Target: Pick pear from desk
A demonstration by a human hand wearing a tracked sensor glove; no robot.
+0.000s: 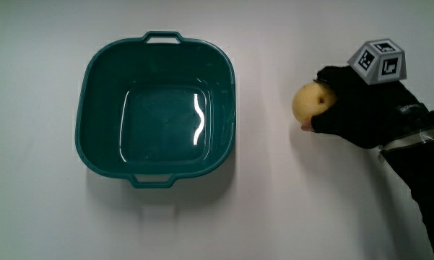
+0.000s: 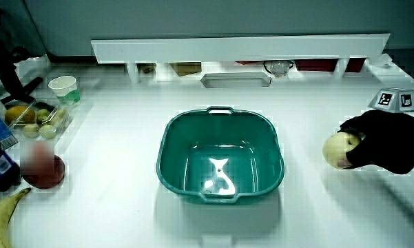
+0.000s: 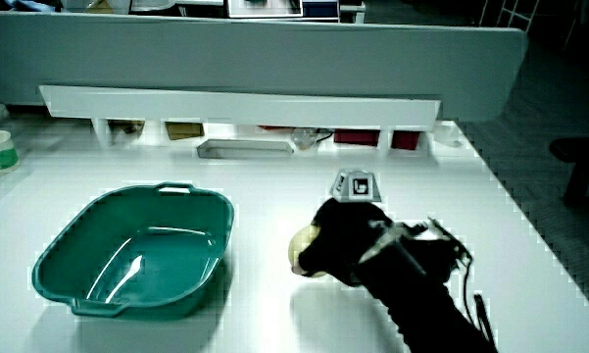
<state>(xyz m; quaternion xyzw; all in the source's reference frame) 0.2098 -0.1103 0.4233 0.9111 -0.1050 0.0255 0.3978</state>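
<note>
Beside the teal plastic basin [image 1: 156,114], on the bare white worktop [image 1: 274,209], lies the pale yellow, rounded pear [image 1: 312,102], and the black-gloved hand [image 1: 361,108] with the small patterned cube [image 1: 379,61] on its back has closed on it. The grip is wrapped around the side of the pear turned away from the basin, with dark fingertips [image 1: 326,76] curling over its upper part, so roughly half of the fruit shows. Both side views agree: the pear [image 2: 338,149] pokes out of the glove [image 2: 386,141] toward the basin [image 2: 220,156], and in a side view the pear [image 3: 305,251] sits low against the worktop with a shadow right beneath it, which suggests it has not been raised, though whether it touches the surface cannot be told for certain. The basin holds nothing and stands well apart from the hand. Judging by this, the grasp is made and the lifting is the step in hand. What comes next calls for a steady, firm hold on a smooth, rounded fruit that could roll out of the fingers, and a straight rise clear of the worktop.
</note>
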